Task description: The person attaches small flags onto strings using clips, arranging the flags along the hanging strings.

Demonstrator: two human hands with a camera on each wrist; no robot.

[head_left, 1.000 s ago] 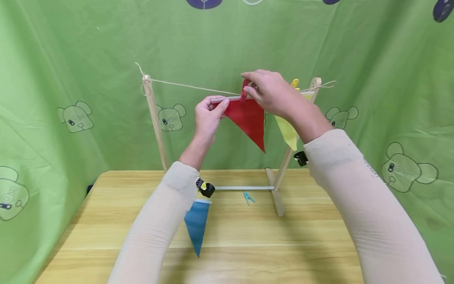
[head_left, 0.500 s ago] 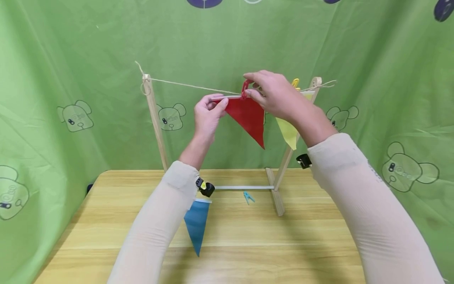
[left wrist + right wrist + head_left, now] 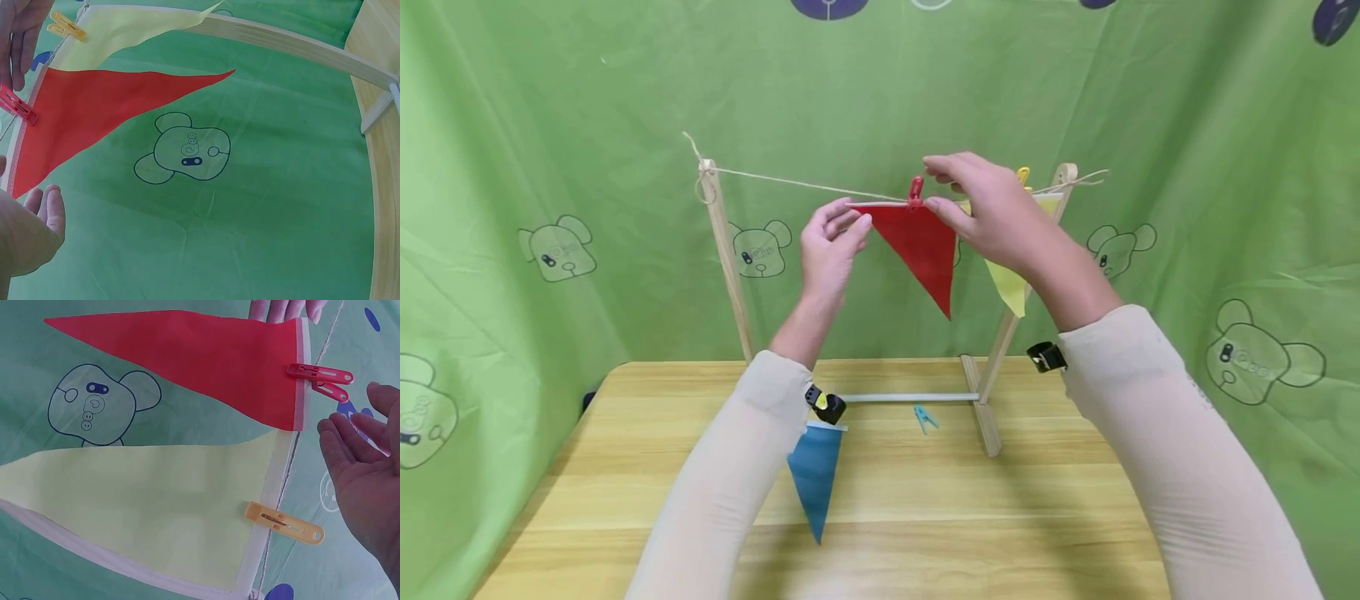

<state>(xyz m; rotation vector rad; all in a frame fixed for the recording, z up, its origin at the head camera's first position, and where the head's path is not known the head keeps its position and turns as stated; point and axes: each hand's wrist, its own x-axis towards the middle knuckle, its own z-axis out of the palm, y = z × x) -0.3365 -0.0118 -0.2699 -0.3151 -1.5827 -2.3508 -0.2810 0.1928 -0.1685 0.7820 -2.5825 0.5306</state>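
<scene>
A red pennant (image 3: 917, 250) hangs from the string (image 3: 805, 182), held there by a red clothespin (image 3: 915, 192) on its white top edge. My left hand (image 3: 826, 254) is at the pennant's left corner, fingers loosely bent and no longer pinching the edge. Just right of the clothespin, my right hand (image 3: 996, 204) has thumb and fingers spread apart, with nothing between them; the right wrist view shows a gap between its fingertips and the red clothespin (image 3: 322, 375). Farther right on the string hangs a yellow pennant (image 3: 169, 500), clipped by a yellow clothespin (image 3: 284, 523).
Two wooden posts (image 3: 727, 258) hold up the string, joined low down by a pale crossbar (image 3: 917, 397). On the wooden table (image 3: 962, 525) lie a blue pennant (image 3: 817, 475), partly behind the left wrist, and a blue clothespin (image 3: 925, 418). A green curtain (image 3: 865, 92) stands behind.
My right hand has let go of the red clothespin and moved slightly right. The left hand has loosened from the pennant's corner and drawn slightly left. The red clothespin stays clipped on.
</scene>
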